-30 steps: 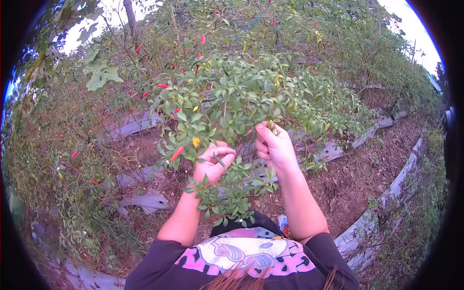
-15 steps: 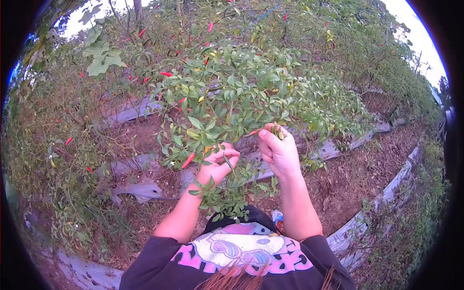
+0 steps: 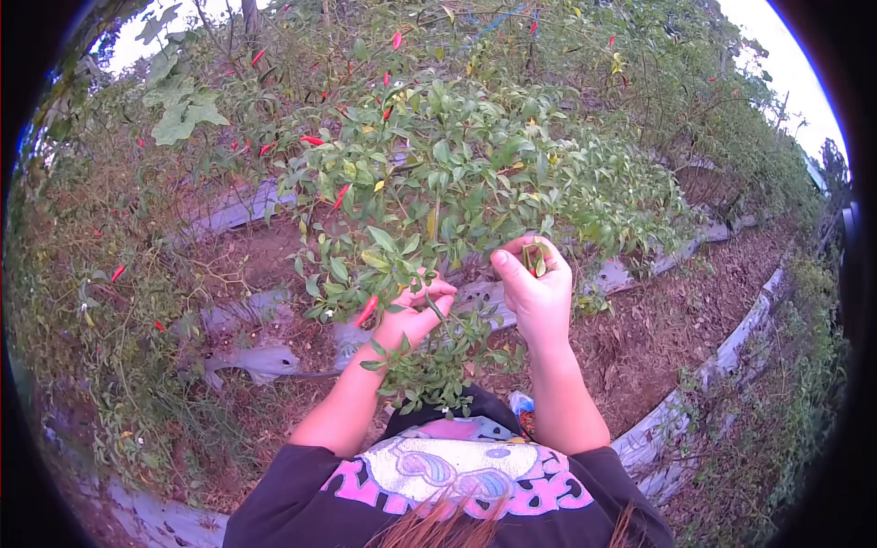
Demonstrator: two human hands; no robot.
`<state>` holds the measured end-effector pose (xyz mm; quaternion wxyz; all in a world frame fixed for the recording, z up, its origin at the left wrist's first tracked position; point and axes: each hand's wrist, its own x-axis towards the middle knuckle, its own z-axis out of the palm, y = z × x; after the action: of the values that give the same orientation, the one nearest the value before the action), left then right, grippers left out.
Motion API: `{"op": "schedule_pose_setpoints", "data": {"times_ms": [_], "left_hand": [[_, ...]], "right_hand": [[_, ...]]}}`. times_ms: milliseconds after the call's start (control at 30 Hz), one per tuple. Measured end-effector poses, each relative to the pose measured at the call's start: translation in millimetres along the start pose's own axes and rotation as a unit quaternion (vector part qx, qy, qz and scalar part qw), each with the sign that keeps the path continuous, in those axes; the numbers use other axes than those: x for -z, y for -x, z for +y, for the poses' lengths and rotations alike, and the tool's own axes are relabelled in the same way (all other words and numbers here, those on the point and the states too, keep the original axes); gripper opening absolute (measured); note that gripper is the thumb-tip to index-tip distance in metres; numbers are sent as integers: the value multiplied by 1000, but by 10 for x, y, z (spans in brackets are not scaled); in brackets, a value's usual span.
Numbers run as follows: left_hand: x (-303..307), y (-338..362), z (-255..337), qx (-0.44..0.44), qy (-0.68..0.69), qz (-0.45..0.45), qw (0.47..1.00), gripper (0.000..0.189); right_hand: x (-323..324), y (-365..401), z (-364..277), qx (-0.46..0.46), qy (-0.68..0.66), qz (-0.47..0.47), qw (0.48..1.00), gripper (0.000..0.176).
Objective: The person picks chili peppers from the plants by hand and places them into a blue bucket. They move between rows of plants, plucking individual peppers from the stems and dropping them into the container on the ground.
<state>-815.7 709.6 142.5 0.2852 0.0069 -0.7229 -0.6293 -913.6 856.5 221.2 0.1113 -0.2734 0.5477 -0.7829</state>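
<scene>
A leafy chili plant (image 3: 438, 192) fills the middle of the view, bearing several red chilies. My left hand (image 3: 413, 312) is among its lower leaves, fingers curled round a thin branch that they partly hide. One red chili (image 3: 366, 311) hangs just left of that hand. To the right, my right hand (image 3: 537, 285) is closed with its thumb against the bent forefinger. Picked chilies (image 3: 535, 259) show inside its grip as green stems and a bit of red; the rest is covered by the fingers.
Grey plastic mulch (image 3: 256, 361) covers the rows, with brown soil and dry leaves between. Thinner chili plants stand at the left and behind. A clear bag (image 3: 523, 405) with reddish contents is beside my waist. Another mulch strip (image 3: 722, 365) curves along the right.
My right hand has drawn slightly right, away from the leaves. The reddish chili at its fingertips no longer sticks out. My left hand stays at nearly the same spot.
</scene>
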Motion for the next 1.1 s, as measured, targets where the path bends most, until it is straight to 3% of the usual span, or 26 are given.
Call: {"op": "schedule_pose_setpoints", "data": {"times_ms": [200,300,400,700,1000,1100], "left_hand": [[46,-25,10,-41,-49,-17,998,16],[48,-8,74,16,-47,-11,999,16],[20,-36,74,-23,17,12,1000,14],[27,-64,75,-34,-2,0,999,13],[35,-87,75,-3,5,-18,1000,14],[8,-105,14,-10,66,-4,998,15]], "right_hand": [[-56,-38,77,16,-11,42,999,21],[11,-74,142,-6,9,44,999,17],[59,-82,178,-15,24,46,999,15],[82,-93,118,-48,-33,32,998,7],[150,-130,-16,-20,-61,-87,994,6],[206,-131,-64,2,-192,-166,967,7]]}}
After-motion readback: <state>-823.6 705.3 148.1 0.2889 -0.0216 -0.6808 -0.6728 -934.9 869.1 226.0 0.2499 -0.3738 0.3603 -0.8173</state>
